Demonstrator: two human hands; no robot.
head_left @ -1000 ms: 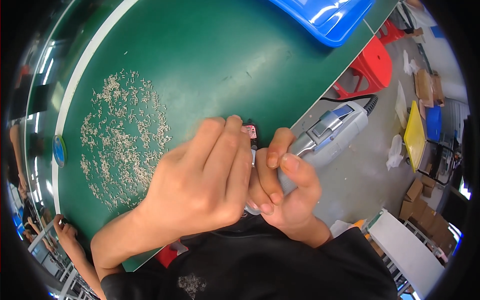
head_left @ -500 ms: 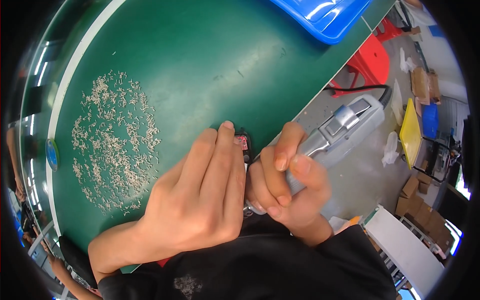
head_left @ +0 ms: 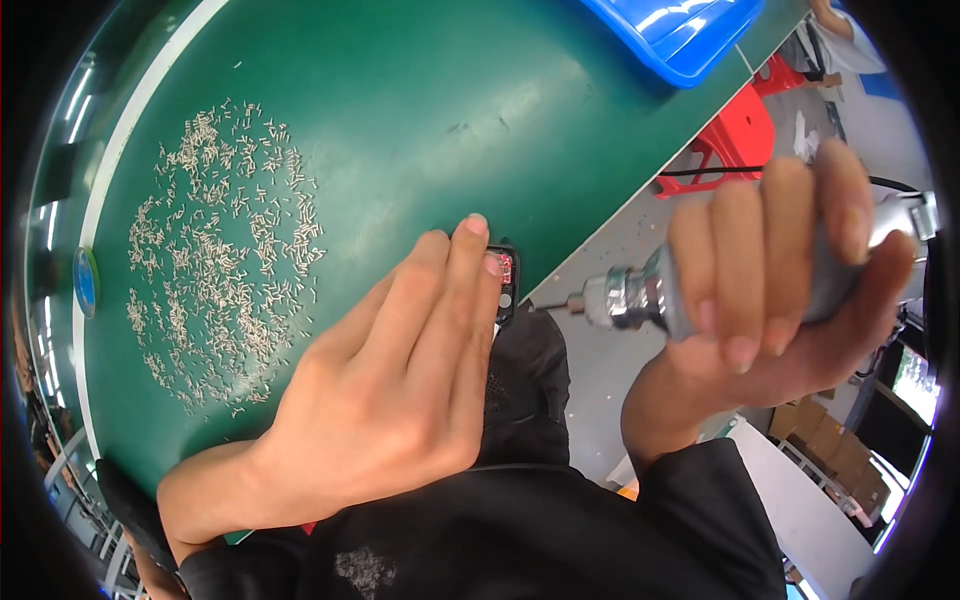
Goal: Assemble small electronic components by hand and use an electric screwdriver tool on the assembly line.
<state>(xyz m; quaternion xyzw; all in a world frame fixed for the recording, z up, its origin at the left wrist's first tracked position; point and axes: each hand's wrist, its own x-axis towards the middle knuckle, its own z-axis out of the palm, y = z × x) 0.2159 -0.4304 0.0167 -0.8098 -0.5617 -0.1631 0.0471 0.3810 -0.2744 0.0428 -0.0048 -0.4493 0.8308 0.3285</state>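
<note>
My right hand (head_left: 770, 270) is wrapped round a grey electric screwdriver (head_left: 640, 293), whose thin bit points left toward the table edge. My left hand (head_left: 390, 370) reaches over the green table with its fingers together, pressed on a small black device (head_left: 508, 283) at the table's edge. Red and silvery parts show inside the device; most of it is hidden under the fingers. The bit's tip is apart from the device, a little to its right. Left of my left hand, many tiny silvery screws (head_left: 215, 260) lie spread on the table.
A blue plastic tray (head_left: 690, 60) sits at the table's far right. Beyond the edge stand a red stool (head_left: 735, 135) and cardboard boxes (head_left: 830, 450). The screwdriver's black cable (head_left: 710, 172) crosses behind my right hand. A round blue-and-green object (head_left: 87, 282) lies at the left rim.
My right hand has moved right and up with the screwdriver, away from the device, and the bit has come into view. My left hand has stayed on the device.
</note>
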